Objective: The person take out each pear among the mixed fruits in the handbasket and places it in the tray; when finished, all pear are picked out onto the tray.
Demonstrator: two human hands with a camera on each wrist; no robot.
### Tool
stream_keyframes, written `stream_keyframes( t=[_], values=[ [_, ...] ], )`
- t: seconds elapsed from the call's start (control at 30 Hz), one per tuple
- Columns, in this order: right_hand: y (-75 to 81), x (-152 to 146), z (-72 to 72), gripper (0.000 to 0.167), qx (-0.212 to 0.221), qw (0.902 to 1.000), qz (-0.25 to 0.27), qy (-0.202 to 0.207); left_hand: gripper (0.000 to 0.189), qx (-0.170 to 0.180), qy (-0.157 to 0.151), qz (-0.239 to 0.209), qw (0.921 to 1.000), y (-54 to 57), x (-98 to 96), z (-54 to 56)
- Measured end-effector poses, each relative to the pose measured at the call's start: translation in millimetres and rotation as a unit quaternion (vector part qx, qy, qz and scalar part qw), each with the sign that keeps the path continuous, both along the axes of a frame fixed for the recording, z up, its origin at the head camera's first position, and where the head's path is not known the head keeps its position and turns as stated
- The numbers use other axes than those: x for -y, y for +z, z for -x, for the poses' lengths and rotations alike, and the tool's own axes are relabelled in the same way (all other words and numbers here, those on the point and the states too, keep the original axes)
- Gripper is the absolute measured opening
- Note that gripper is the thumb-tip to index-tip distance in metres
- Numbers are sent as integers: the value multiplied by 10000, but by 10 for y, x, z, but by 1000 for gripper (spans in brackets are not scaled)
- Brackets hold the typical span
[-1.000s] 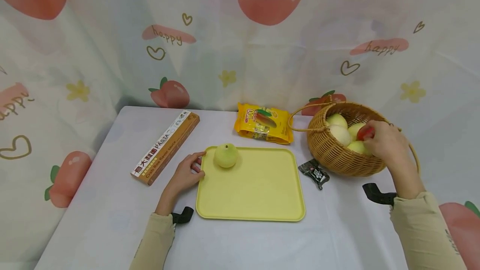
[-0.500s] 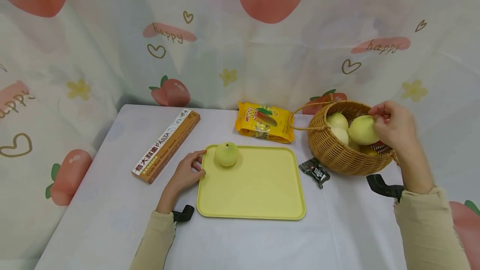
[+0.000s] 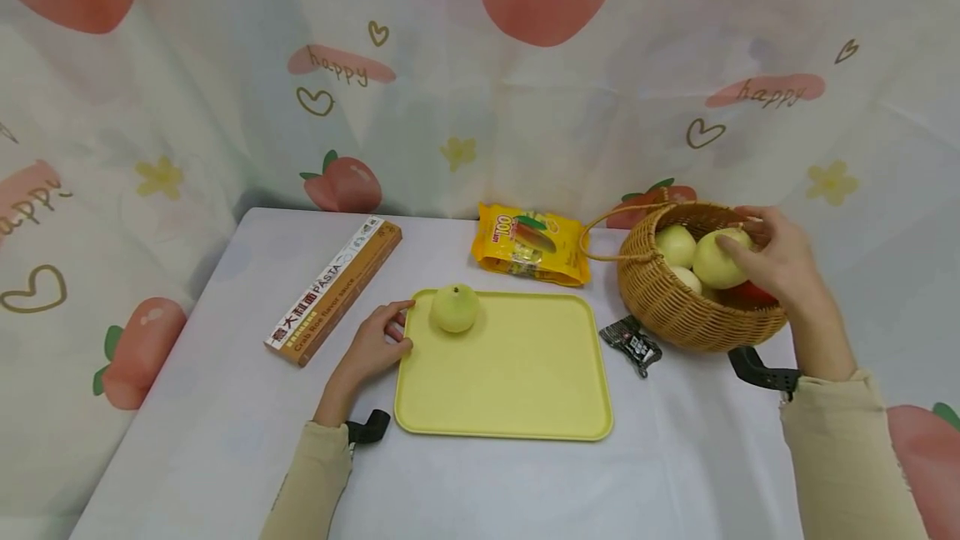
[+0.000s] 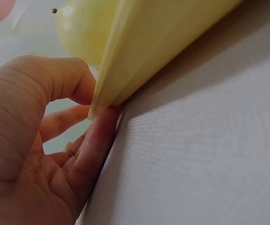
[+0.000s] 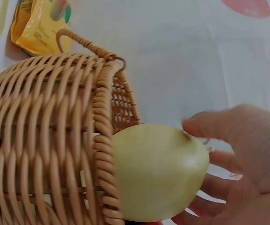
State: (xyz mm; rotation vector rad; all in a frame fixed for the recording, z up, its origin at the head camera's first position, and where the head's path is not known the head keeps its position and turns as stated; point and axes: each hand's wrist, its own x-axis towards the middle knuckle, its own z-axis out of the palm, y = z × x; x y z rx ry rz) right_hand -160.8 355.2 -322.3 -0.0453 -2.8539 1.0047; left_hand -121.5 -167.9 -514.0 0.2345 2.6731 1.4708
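Note:
My right hand (image 3: 783, 261) grips a pale green pear (image 3: 722, 259) at the mouth of a wicker basket (image 3: 675, 311), thumb across its near side in the head view. The right wrist view has the pear (image 5: 160, 173) overlapping the basket's woven rim, with the fingers curled by its stem end. More pale green fruits (image 3: 676, 246) lie inside the basket, and something red (image 3: 753, 294) shows beneath the held pear. At the left edge of a yellow tray (image 3: 510, 373), my left hand (image 3: 372, 346) pinches the rim between thumb and finger. Another pear (image 3: 454, 308) stands in the tray's far left corner.
A pasta box (image 3: 333, 294) lies slanted at the left. Behind the tray is a yellow mango-print bag (image 3: 531, 245). A small black packet (image 3: 632, 346) sits between tray and basket. A printed curtain (image 3: 420, 107) hangs behind the table.
My right hand reached into the basket, then lifted a pear up to the right of its mouth. Now hand and pear are slightly further left, over the other fruits. My left hand stays put.

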Motion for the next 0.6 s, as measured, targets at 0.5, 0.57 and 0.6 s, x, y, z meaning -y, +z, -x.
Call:
stream_keyframes(
  t=[0.5, 0.57, 0.6],
  values=[
    [-59, -76, -15, 86, 734, 9971, 79, 180, 63, -122, -54, 9, 9999, 1, 4, 11],
    [-80, -95, -21, 88, 701, 9975, 93, 74, 63, -120, -54, 16, 9999, 4, 2, 10],
    [-85, -105, -23, 89, 715, 9973, 138, 53, 63, -117, -64, 11, 9999, 6, 0, 8]
  ],
)
